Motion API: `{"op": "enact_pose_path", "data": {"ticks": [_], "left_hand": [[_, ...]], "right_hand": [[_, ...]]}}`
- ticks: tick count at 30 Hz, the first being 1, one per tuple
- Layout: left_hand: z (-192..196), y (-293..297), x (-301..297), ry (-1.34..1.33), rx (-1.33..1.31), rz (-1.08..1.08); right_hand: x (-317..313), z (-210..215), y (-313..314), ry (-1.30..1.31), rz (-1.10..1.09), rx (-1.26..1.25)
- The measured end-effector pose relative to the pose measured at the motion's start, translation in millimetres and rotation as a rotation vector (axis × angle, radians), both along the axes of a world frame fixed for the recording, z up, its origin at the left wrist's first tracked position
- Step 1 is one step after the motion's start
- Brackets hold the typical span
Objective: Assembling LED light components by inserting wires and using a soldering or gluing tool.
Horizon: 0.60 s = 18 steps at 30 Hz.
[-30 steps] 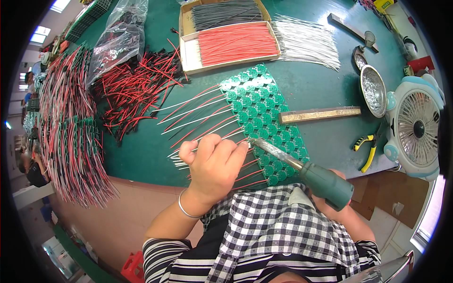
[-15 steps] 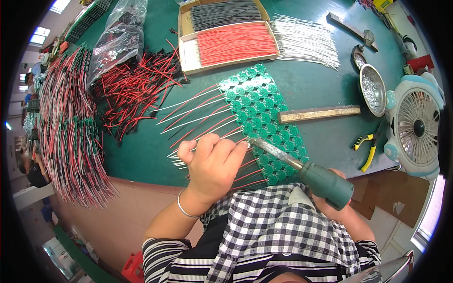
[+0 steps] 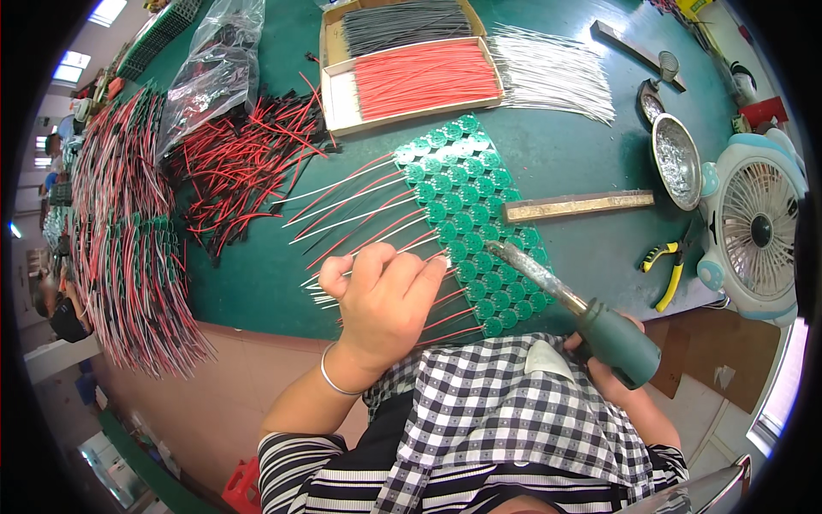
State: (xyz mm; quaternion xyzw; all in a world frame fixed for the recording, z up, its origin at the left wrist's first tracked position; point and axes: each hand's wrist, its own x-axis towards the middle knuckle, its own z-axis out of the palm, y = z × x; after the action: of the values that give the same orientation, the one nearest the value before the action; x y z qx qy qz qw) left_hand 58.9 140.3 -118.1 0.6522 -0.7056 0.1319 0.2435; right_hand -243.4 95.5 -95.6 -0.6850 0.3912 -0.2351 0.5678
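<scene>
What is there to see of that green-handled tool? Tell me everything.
The tool looks like a soldering iron: thick dark-green handle, seemingly plastic, and a long grey metal shaft, blotchy toward the tip. It slants, tip toward the picture's upper left, above the panel of round green circuit boards; whether it touches them is unclear. The right hand, partly hidden behind the handle, holds it.

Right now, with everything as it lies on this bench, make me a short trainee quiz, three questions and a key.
1. Which grip holds the iron: A, left; or B, right?
2. True or false: the pliers lie to the left of the boards.
3. Fill in: the wires lying just right of the boxes are coloured ____.

Key: 1. B, the right grip. 2. False; they lie to the right. 3. White.
</scene>
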Motion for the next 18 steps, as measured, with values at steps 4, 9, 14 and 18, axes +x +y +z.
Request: {"op": "enact_pose_path", "data": {"ticks": [4,9,14,18], "left_hand": [[1.7,0.3,-0.2,-0.016,-0.005,0.002],[2.2,0.9,-0.7,-0.013,0.001,0.003],[11.0,7.1,-7.2,0.004,-0.014,-0.011],[5.0,12.9,-9.9,0.017,-0.014,-0.02]], "right_hand": [[-2.9,-5.4,-0.4,0.025,0.069,-0.108],[-2.5,-0.4,1.7,0.086,0.05,-0.013],[-6.4,-9.4,-6.3,0.118,0.216,-0.264],[-3.7,-9.7,-3.0,0.072,0.249,-0.225]]}}
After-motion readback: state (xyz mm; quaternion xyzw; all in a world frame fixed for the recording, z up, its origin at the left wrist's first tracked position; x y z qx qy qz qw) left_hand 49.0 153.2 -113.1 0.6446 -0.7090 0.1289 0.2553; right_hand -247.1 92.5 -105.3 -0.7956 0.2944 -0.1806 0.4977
